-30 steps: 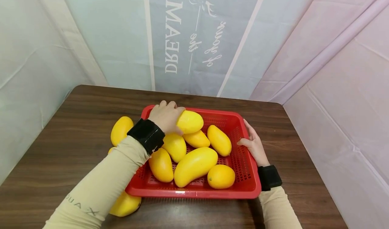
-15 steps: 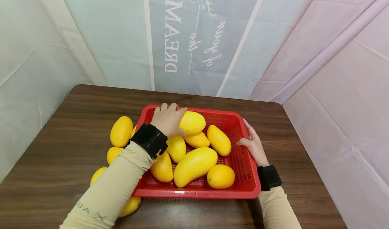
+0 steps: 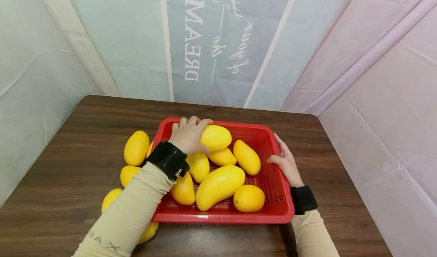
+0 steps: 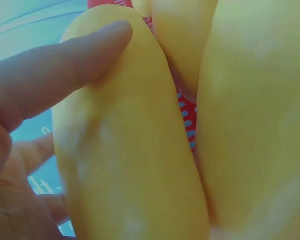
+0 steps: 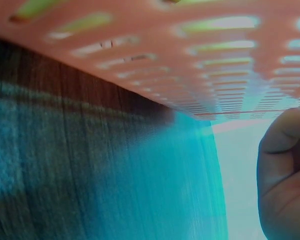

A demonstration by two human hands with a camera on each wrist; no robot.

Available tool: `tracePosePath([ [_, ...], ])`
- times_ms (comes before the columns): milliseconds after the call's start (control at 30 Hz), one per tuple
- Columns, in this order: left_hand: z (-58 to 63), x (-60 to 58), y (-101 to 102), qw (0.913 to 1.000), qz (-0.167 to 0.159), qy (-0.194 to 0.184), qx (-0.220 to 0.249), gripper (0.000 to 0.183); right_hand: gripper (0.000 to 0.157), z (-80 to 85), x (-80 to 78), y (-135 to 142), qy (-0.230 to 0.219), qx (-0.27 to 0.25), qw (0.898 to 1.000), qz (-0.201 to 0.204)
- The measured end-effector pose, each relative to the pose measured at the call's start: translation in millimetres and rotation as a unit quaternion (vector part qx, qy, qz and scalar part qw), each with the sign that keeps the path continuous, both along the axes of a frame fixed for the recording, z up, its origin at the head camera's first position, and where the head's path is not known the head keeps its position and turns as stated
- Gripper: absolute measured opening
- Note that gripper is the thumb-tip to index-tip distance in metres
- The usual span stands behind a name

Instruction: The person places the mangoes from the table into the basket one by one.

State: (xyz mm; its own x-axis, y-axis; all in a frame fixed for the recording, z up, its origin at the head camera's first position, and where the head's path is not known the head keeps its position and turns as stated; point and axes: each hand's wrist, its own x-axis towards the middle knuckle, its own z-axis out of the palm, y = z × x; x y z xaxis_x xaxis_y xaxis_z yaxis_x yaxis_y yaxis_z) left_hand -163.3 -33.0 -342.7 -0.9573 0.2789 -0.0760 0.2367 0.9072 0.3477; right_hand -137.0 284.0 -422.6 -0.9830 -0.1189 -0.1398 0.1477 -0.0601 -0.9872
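My left hand point(image 3: 189, 135) grips a yellow mango point(image 3: 216, 137) at the back left of a red slotted plastic basket point(image 3: 218, 218). In the left wrist view the thumb point(image 4: 90, 57) lies along this mango point(image 4: 125, 150), with other fingers behind it. Under and beside it in the basket are several more mangoes, among them a long curved one point(image 3: 220, 187), a round one point(image 3: 249, 198) and one near the right wall point(image 3: 246, 157). My right hand point(image 3: 288, 168) holds the basket's right rim, thumb over the inside. The right wrist view shows that hand point(image 5: 285, 185) beside the slotted wall point(image 5: 190, 55).
Left of the basket, several mangoes lie on the dark wooden table point(image 3: 68, 173), one near the back point(image 3: 136, 148) and one at the front point(image 3: 149, 232). My left forearm point(image 3: 126, 211) partly covers some. A printed cloth point(image 3: 218, 60) hangs behind the table.
My left hand and its mango have shifted slightly right in the basket. The left forearm has moved right too, exposing more mangoes on the table. My right hand and the basket stay put.
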Motion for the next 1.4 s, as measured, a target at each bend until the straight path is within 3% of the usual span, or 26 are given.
tracePosePath([
  [433, -9.4, -1.3, -5, 0.9984, 0.011, -0.016, 0.054, 0.089, 0.083, -2.3, 0.7, -1, 0.001, 0.006, 1.0, -0.003],
  [767, -20.5, -1.6, -4, 0.9995, -0.009, 0.029, -0.013, 0.103, 0.081, -3.9, 1.4, 0, 0.008, 0.002, 1.0, -0.003],
  [1400, -25.1, -0.8, -6, 0.9985, 0.009, 0.054, -0.006, 0.101, 0.081, -5.2, 1.9, 0, 0.007, -0.009, 1.0, -0.001],
])
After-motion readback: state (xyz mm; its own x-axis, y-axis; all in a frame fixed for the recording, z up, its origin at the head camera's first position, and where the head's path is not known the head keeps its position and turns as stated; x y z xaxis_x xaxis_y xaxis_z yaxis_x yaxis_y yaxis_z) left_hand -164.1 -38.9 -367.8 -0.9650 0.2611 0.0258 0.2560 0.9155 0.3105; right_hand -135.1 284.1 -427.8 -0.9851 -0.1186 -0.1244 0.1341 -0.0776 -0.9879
